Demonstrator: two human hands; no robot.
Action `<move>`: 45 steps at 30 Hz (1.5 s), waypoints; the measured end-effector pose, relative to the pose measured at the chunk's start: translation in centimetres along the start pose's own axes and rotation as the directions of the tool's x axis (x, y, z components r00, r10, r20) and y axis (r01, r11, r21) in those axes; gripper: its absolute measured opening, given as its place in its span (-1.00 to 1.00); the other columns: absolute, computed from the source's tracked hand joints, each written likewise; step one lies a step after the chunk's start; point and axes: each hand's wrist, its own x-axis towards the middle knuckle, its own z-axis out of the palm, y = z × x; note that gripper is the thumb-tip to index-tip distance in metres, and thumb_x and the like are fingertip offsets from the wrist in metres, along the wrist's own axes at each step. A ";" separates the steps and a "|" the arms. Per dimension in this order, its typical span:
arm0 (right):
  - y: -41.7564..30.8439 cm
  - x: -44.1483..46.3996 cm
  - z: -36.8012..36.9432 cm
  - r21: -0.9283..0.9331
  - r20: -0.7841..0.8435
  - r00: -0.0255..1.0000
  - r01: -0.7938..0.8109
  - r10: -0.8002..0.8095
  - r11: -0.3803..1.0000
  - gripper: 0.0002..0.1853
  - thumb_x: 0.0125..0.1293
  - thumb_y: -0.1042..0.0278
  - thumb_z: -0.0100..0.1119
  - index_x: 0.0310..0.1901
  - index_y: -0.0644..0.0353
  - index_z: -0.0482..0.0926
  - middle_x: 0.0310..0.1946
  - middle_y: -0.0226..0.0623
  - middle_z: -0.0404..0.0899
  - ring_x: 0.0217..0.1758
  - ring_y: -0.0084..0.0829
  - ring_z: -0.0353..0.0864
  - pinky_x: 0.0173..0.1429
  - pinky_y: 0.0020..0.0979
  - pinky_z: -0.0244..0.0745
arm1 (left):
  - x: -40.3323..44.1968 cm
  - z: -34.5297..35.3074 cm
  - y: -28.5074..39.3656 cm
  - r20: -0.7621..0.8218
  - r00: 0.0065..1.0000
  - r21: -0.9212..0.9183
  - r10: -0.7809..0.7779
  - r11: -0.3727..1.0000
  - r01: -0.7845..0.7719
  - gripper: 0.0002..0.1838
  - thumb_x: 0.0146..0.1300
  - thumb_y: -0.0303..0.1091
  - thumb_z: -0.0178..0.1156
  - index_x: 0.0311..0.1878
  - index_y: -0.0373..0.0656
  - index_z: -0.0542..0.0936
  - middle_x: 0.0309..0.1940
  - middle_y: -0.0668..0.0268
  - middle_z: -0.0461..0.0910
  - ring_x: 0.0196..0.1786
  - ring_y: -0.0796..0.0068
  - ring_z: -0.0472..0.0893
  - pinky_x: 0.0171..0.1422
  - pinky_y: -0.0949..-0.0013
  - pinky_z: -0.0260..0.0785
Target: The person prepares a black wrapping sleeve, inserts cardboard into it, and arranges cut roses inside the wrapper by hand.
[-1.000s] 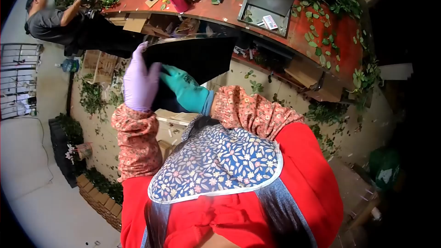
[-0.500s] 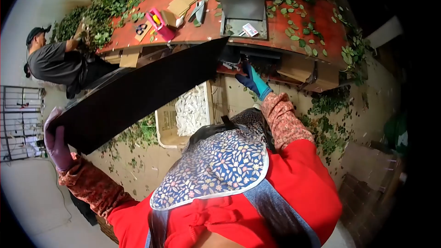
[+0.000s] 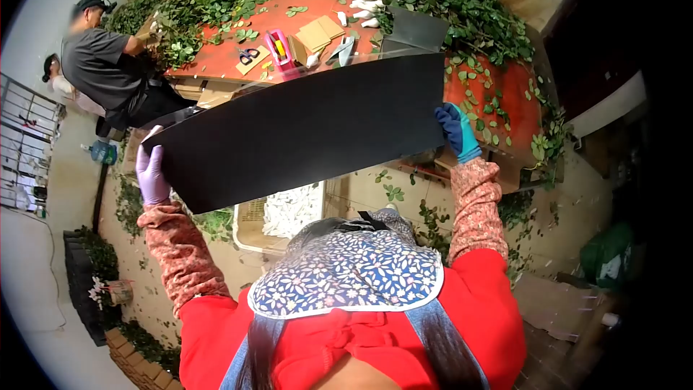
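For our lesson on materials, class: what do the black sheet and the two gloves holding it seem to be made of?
Black sheet: perhaps matt card or plastic; it shows little shine and no folds.
Left glove: probably thin, smooth latex or nitrile, judging by its close fit.
Right glove: perhaps coated fabric, given its teal and navy parts; finish unclear.

Sheet (image 3: pixel 303 130) | left end: left hand (image 3: pixel 153 172) | right end: right hand (image 3: pixel 460 133) | beyond: table (image 3: pixel 317 9), bearing scissors (image 3: pixel 248 55) and dispenser (image 3: pixel 277 53) | beyond right end: foliage (image 3: pixel 469 7) on table | beyond left end: co-worker (image 3: pixel 108 65) | below near edge: crate (image 3: pixel 248 224), partly hidden by it
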 end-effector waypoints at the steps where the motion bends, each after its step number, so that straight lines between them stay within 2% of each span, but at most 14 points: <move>1: -0.8 0.1 -0.7 -0.086 -0.047 0.999 0.014 -0.018 0.996 -0.68 0.32 0.55 0.01 0.10 0.36 0.46 -0.10 -0.33 0.57 -0.10 -0.54 0.55 0.04 -0.55 0.46 | -0.1 0.8 -1.2 -0.008 1.000 -0.072 -0.004 0.997 0.004 -0.63 0.34 -0.48 0.08 0.20 -0.33 0.46 0.19 0.17 0.49 0.20 0.39 0.48 0.37 0.35 0.21; 6: -7.4 -0.9 -1.2 -0.458 -0.089 0.968 -0.247 0.233 0.854 -0.54 0.34 0.37 0.17 0.21 0.37 0.37 -0.03 -0.28 0.57 -0.06 -0.48 0.59 0.05 -0.50 0.48 | -0.4 4.6 -0.2 0.093 0.986 -0.060 0.140 0.989 -0.135 -0.65 0.33 -0.52 0.07 0.17 -0.33 0.47 0.18 0.16 0.50 0.24 0.35 0.46 0.41 0.34 0.16; 8: -8.6 -0.6 -1.5 -0.848 -0.012 0.958 0.142 -0.287 0.511 -0.49 0.35 0.33 0.15 0.28 0.29 0.32 0.02 -0.25 0.56 -0.09 -0.48 0.62 -0.03 -0.46 0.52 | 0.0 5.2 0.5 0.187 0.962 -0.038 0.200 0.980 -0.197 -0.66 0.29 -0.57 0.07 0.14 -0.33 0.48 0.16 0.14 0.51 0.29 0.32 0.42 0.44 0.33 0.11; 12: -16.9 -2.3 12.3 -0.525 0.082 0.995 0.090 -0.055 0.846 -0.48 0.45 0.21 -0.04 0.40 0.02 0.21 0.20 -0.10 0.44 -0.15 -0.45 0.67 -0.26 -0.34 0.60 | 0.4 6.9 2.6 0.370 0.910 0.058 0.190 0.972 -0.226 -0.65 0.28 -0.65 0.05 0.14 -0.36 0.48 0.14 0.16 0.53 0.26 0.34 0.45 0.41 0.34 0.16; 18: -13.6 -0.4 25.8 -0.693 0.606 0.744 0.320 0.281 0.646 -0.51 0.41 0.43 -0.26 0.36 0.01 0.30 0.19 -0.31 0.48 -0.19 -0.57 0.65 -0.32 -0.55 0.50 | 1.7 9.1 4.2 0.530 0.835 0.050 0.147 0.978 -0.204 -0.62 0.28 -0.67 0.05 0.18 -0.36 0.46 0.10 0.18 0.58 0.17 0.40 0.53 0.32 0.39 0.27; 19: -12.0 0.4 26.1 -0.700 0.560 0.692 0.100 0.456 0.707 -0.52 0.40 0.47 -0.26 0.33 0.02 0.37 0.12 -0.35 0.54 -0.20 -0.61 0.62 -0.32 -0.60 0.46 | 1.8 9.0 4.6 0.546 0.826 0.057 0.144 0.976 -0.208 -0.62 0.29 -0.67 0.05 0.18 -0.36 0.47 0.09 0.18 0.58 0.17 0.41 0.53 0.31 0.40 0.27; 20: -10.1 0.9 25.6 -0.584 0.511 0.735 -0.083 0.445 0.808 -0.67 0.31 0.50 0.06 0.09 0.12 0.57 -0.21 -0.47 0.61 -0.29 -0.69 0.55 -0.29 -0.57 0.48 | 1.7 8.7 4.8 0.544 0.828 0.046 0.133 0.981 -0.188 -0.62 0.29 -0.68 0.04 0.18 -0.35 0.47 0.10 0.18 0.57 0.18 0.41 0.52 0.32 0.40 0.27; 25: -6.9 3.9 20.5 -0.011 0.555 0.831 -0.037 0.037 0.999 -0.68 0.24 0.72 0.03 0.02 0.31 0.54 -0.15 -0.36 0.60 -0.18 -0.66 0.54 -0.15 -0.69 0.42 | 0.8 7.4 4.0 0.424 0.891 0.036 0.162 0.980 -0.195 -0.64 0.29 -0.66 0.06 0.16 -0.37 0.47 0.10 0.20 0.57 0.19 0.41 0.51 0.34 0.40 0.24; 32: -11.3 -0.1 24.4 -0.510 0.546 0.718 -0.124 0.432 0.851 -0.51 0.49 0.32 -0.23 0.43 -0.01 0.15 0.23 -0.30 0.38 -0.02 -0.44 0.65 -0.33 -0.57 0.47 | 3.2 10.6 5.1 0.618 0.751 0.081 0.230 0.932 -0.352 -0.63 0.26 -0.67 0.05 0.15 -0.34 0.49 0.10 0.17 0.58 0.26 0.31 0.48 0.38 0.33 0.23; 35: -8.1 1.6 24.5 -0.706 0.398 0.750 -0.119 0.529 0.699 -0.61 0.41 0.43 -0.16 0.21 0.09 0.48 -0.04 -0.36 0.65 -0.13 -0.52 0.65 -0.23 -0.56 0.48 | 5.4 12.3 5.3 0.643 0.707 0.083 0.293 0.891 -0.445 -0.59 0.30 -0.62 0.04 0.23 -0.30 0.43 0.20 0.23 0.50 0.29 0.36 0.44 0.36 0.36 0.22; 39: -8.6 2.5 22.6 -0.601 0.404 0.821 -0.094 0.403 0.794 -0.66 0.35 0.48 -0.08 0.09 0.15 0.58 -0.12 -0.34 0.68 -0.21 -0.54 0.64 -0.23 -0.56 0.48 | 7.4 11.6 6.2 0.621 0.754 -0.222 0.215 0.971 -0.094 -0.27 0.26 -0.48 0.19 0.47 -0.17 0.13 0.17 0.15 0.50 0.18 0.38 0.51 0.24 0.38 0.37; 41: -10.1 2.2 22.5 -0.293 0.453 0.788 -0.310 0.416 0.905 -0.75 0.34 0.46 0.00 -0.05 0.29 0.63 -0.28 -0.43 0.62 -0.36 -0.68 0.51 -0.33 -0.68 0.38 | 7.7 9.2 4.1 0.639 0.752 -0.405 0.161 0.902 0.151 -0.14 0.25 -0.25 0.25 0.50 -0.20 0.00 0.17 -0.04 0.48 0.15 0.25 0.55 0.31 0.35 0.33; 43: -9.4 3.5 20.5 -0.351 0.509 0.810 -0.115 0.293 0.929 -0.76 0.35 0.55 -0.01 -0.03 0.36 0.59 -0.33 -0.47 0.58 -0.33 -0.68 0.50 -0.27 -0.67 0.41 | 6.5 8.6 1.1 0.638 0.694 -0.655 0.334 0.709 0.261 -0.13 0.26 -0.13 0.26 0.49 -0.23 0.03 0.22 0.01 0.45 0.25 0.27 0.47 0.34 0.27 0.31; 45: -9.1 5.5 18.2 0.010 0.656 0.672 -0.463 0.344 0.886 -0.75 0.33 0.62 -0.01 -0.01 0.37 0.57 -0.31 -0.49 0.57 -0.32 -0.67 0.49 -0.20 -0.64 0.45 | 4.6 9.5 -2.0 0.622 0.666 -0.750 0.410 0.557 0.357 -0.16 0.22 -0.09 0.28 0.44 -0.23 0.12 0.21 0.04 0.46 0.22 0.24 0.50 0.30 0.24 0.35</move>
